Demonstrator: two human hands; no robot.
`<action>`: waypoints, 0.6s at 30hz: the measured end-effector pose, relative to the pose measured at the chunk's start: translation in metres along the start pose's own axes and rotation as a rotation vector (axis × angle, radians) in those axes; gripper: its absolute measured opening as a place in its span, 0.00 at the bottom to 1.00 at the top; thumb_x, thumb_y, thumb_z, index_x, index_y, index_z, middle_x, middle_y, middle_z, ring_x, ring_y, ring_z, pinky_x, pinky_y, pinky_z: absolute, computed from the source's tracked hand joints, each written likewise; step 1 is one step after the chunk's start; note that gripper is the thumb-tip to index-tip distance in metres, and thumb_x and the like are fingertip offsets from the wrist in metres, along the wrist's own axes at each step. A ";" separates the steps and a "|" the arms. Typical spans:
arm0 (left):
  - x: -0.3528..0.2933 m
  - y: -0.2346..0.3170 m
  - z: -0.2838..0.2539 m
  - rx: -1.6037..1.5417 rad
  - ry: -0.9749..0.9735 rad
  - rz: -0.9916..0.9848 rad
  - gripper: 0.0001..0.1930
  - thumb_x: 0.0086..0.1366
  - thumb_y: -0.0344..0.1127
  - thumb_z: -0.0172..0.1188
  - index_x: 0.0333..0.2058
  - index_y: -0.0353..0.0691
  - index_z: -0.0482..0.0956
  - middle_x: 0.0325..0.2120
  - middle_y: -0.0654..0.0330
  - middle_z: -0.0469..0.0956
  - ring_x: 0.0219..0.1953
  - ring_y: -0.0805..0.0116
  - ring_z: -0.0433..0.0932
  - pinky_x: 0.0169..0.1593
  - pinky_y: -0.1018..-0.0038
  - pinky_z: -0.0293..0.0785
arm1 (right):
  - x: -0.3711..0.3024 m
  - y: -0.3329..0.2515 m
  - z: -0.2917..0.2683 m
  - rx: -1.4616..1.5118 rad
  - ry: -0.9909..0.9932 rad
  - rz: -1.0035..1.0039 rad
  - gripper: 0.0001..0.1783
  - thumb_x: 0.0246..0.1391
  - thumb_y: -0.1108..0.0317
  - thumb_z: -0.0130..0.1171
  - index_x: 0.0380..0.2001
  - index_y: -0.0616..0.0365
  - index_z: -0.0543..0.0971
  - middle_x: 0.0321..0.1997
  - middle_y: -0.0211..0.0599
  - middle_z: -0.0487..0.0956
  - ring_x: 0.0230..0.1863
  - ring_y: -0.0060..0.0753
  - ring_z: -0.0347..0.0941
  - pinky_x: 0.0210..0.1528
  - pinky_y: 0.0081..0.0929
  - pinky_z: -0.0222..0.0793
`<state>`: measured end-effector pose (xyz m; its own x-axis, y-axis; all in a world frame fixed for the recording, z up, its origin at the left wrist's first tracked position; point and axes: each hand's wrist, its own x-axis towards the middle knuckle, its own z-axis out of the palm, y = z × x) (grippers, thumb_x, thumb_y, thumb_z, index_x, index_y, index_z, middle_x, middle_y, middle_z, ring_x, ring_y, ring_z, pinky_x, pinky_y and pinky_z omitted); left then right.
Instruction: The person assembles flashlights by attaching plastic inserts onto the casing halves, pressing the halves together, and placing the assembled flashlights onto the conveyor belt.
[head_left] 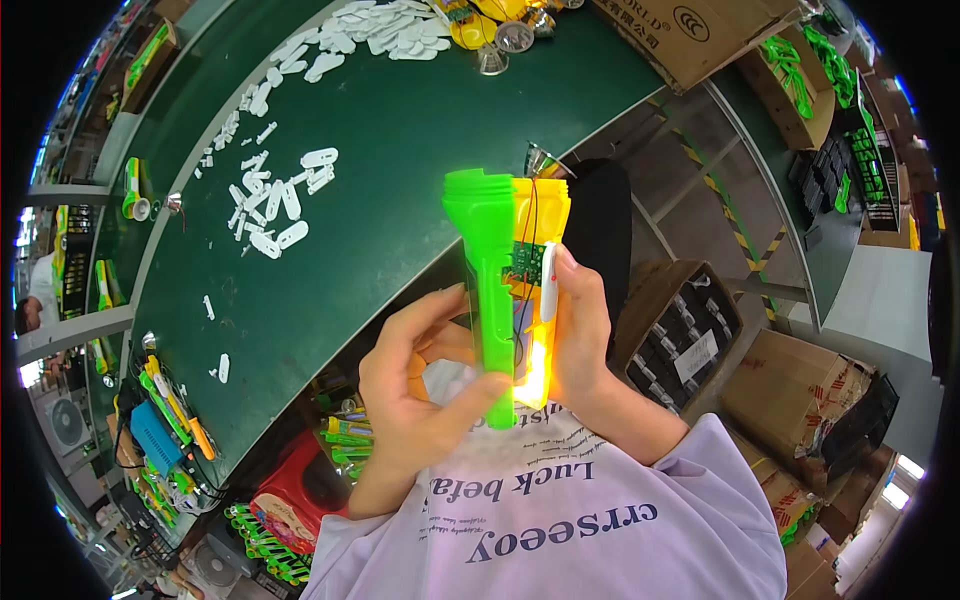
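Observation:
My left hand (pixel 412 375) is closed around a green flashlight shell half (pixel 488 290), held upright with its wide end away from me. Right beside it, my right hand (pixel 585 325) grips a yellow flashlight shell half (pixel 555 215), its thumb at a white switch cover (pixel 549 285). The two halves stand edge to edge. Inside the yellow one are a green circuit board (pixel 522 263) and thin dark wires. A bright glow (pixel 533 378) shines near its lower end. At the top, a small reflector with a bulb (pixel 541 160) sticks out past the wide end.
White switch parts (pixel 270 200) lie scattered on the green table (pixel 370 150), with a larger pile (pixel 390 30) farther back. Yellow shells and reflectors (pixel 490 30) sit beside a cardboard box (pixel 680 35). A box of black parts (pixel 680 335) stands at my right, a red stool (pixel 290 505) at lower left.

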<state>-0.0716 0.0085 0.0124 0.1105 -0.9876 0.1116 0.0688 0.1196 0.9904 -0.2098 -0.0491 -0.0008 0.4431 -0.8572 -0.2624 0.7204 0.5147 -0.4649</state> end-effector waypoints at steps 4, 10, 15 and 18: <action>0.006 0.002 0.008 0.324 0.018 0.078 0.31 0.48 0.29 0.73 0.51 0.26 0.72 0.39 0.51 0.79 0.32 0.71 0.81 0.36 0.77 0.79 | 0.002 0.002 -0.003 -0.078 0.087 -0.006 0.21 0.62 0.51 0.44 0.43 0.59 0.72 0.34 0.33 0.76 0.33 0.22 0.73 0.36 0.23 0.71; 0.006 -0.002 0.007 0.413 -0.035 0.031 0.28 0.50 0.30 0.72 0.50 0.30 0.74 0.41 0.52 0.78 0.29 0.71 0.79 0.33 0.78 0.78 | 0.005 0.012 -0.012 -0.138 0.127 -0.041 0.22 0.64 0.50 0.41 0.48 0.56 0.71 0.38 0.33 0.77 0.36 0.23 0.75 0.37 0.25 0.73; 0.003 0.000 0.007 0.293 -0.013 -0.110 0.29 0.51 0.28 0.72 0.52 0.28 0.73 0.39 0.56 0.75 0.35 0.75 0.73 0.37 0.79 0.77 | 0.006 0.016 -0.018 -0.097 0.139 -0.008 0.24 0.64 0.50 0.40 0.50 0.56 0.71 0.39 0.33 0.77 0.37 0.23 0.74 0.37 0.25 0.73; 0.001 -0.001 0.007 0.282 0.004 -0.111 0.29 0.51 0.28 0.72 0.52 0.28 0.73 0.38 0.57 0.75 0.35 0.75 0.73 0.38 0.80 0.77 | 0.007 0.017 -0.020 -0.134 0.113 -0.019 0.24 0.64 0.49 0.40 0.49 0.57 0.72 0.38 0.32 0.77 0.35 0.22 0.74 0.37 0.24 0.72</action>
<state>-0.0780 0.0063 0.0116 0.1216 -0.9926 0.0016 -0.1978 -0.0227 0.9800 -0.2056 -0.0464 -0.0277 0.3619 -0.8673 -0.3418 0.6470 0.4976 -0.5777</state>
